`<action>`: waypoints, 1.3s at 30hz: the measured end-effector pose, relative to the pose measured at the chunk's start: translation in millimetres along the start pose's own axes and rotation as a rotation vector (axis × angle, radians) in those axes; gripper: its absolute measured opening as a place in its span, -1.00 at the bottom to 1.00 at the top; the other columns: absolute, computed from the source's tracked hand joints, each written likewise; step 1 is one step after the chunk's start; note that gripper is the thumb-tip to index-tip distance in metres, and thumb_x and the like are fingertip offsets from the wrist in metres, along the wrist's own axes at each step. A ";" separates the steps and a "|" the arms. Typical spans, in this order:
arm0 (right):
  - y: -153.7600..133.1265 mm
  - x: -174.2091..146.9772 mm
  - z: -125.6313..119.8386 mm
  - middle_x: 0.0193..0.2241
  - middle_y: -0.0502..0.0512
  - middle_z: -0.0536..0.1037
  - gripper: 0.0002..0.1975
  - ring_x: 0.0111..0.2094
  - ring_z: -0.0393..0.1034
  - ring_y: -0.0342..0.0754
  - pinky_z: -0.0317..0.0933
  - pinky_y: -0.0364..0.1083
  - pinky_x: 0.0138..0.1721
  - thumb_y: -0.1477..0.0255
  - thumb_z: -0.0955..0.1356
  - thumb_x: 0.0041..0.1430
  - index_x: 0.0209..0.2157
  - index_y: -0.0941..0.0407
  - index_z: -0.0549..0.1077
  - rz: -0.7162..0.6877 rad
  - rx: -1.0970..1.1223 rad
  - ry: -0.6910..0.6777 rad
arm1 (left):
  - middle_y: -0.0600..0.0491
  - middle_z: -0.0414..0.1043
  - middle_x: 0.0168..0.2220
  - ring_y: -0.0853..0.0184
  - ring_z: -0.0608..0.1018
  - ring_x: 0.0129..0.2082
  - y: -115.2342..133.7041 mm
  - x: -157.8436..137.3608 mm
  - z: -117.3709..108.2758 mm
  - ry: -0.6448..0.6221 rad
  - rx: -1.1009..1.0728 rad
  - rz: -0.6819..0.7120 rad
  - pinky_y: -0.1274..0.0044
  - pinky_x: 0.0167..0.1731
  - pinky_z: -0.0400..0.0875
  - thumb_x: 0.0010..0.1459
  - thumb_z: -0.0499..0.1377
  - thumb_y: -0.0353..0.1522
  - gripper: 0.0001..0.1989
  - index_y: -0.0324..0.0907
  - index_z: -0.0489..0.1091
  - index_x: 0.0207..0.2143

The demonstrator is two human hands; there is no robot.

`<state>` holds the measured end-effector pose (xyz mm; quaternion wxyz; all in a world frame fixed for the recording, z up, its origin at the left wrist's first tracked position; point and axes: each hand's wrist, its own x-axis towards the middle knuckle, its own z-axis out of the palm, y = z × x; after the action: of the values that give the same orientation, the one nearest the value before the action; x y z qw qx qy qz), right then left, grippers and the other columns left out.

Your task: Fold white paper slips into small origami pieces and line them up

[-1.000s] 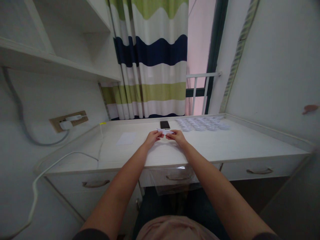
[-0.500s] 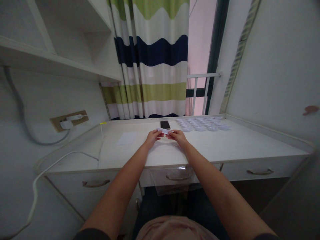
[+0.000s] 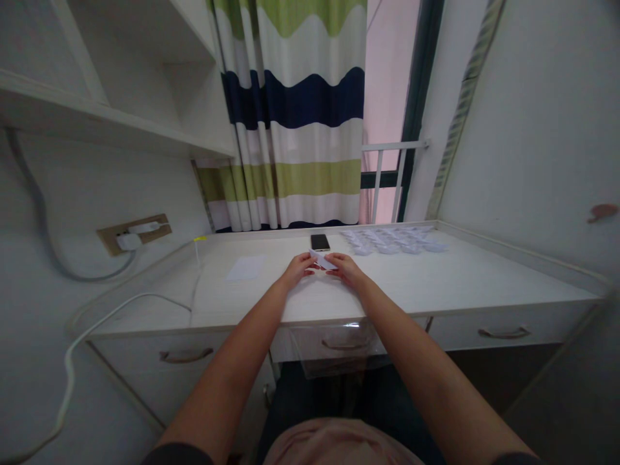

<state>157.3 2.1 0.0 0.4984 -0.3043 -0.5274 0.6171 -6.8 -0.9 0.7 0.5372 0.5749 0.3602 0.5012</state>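
A small piece of folded white paper (image 3: 323, 261) is held between my two hands above the middle of the desk. My left hand (image 3: 299, 268) pinches its left end, and my right hand (image 3: 345, 267) grips the right end with thumb and fingers. Just beyond the paper lies a black phone (image 3: 320, 242). To the right of the phone, several folded white paper pieces (image 3: 387, 239) are laid out in rows at the back of the desk. Left of my hands, flat white paper sheets (image 3: 245, 268) rest on the desktop.
The white desk (image 3: 465, 271) has drawers along its front, and a clear plastic sheet (image 3: 334, 352) hangs over the middle one. A white cable (image 3: 140, 296) crosses the left side. A shelf (image 3: 121, 123) overhangs at upper left; a striped curtain (image 3: 310, 142) hangs behind.
The folded paper has turned in my fingers and now tilts down to the right, showing a broader face. Both hands have shifted slightly; the things on the desk stay put.
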 end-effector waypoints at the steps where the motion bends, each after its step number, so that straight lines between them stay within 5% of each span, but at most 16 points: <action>1: 0.8 -0.2 -0.2 -0.52 0.00 0.51 -0.84 -0.45 0.40 -0.14 0.27 -0.17 -0.44 0.38 0.45 -0.15 -0.51 0.13 0.43 0.003 -0.001 -0.010 | 0.04 0.43 -0.43 0.41 0.47 -0.43 -0.6 0.2 0.0 -0.005 -0.005 0.004 0.60 -0.45 0.23 -0.17 0.27 -0.24 -0.71 -0.22 0.38 -0.40; 7: 6.9 3.2 -1.9 -0.57 -0.03 0.48 -0.73 -0.51 0.34 -0.17 0.16 -0.19 -0.49 0.38 0.49 -0.32 -0.53 0.14 0.39 -0.009 0.008 -0.078 | 0.05 0.42 -0.43 0.42 0.46 -0.45 0.9 -1.7 1.3 0.003 -0.049 0.011 0.57 -0.40 0.27 -0.22 0.32 -0.29 -0.70 -0.24 0.36 -0.42; 23: 6.9 3.2 -1.5 -0.61 -0.06 0.40 -0.78 -0.58 0.20 -0.24 0.01 -0.19 -0.55 0.35 0.47 -0.30 -0.59 0.15 0.41 -0.072 -0.130 -0.034 | 0.00 0.45 -0.36 0.36 0.46 -0.36 3.2 -4.2 7.1 -0.006 -0.040 0.038 0.46 -0.27 0.32 -0.21 0.30 -0.33 -0.70 -0.25 0.44 -0.34; 39: 1.4 -1.7 2.2 -0.47 0.02 0.50 -0.76 -0.40 0.34 -0.16 0.18 -0.15 -0.34 0.35 0.48 -0.25 -0.48 0.15 0.46 0.008 0.029 -0.133 | -0.01 0.45 -0.35 0.36 0.46 -0.33 4.9 -6.4 10.0 -0.175 -0.220 -0.008 0.47 -0.24 0.32 -0.14 0.23 -0.39 -0.74 -0.25 0.41 -0.31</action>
<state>155.4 -0.1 -1.0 0.4642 -0.2577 -0.5491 0.6455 0.7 -10.5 5.1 0.6282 0.5528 0.2572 0.4833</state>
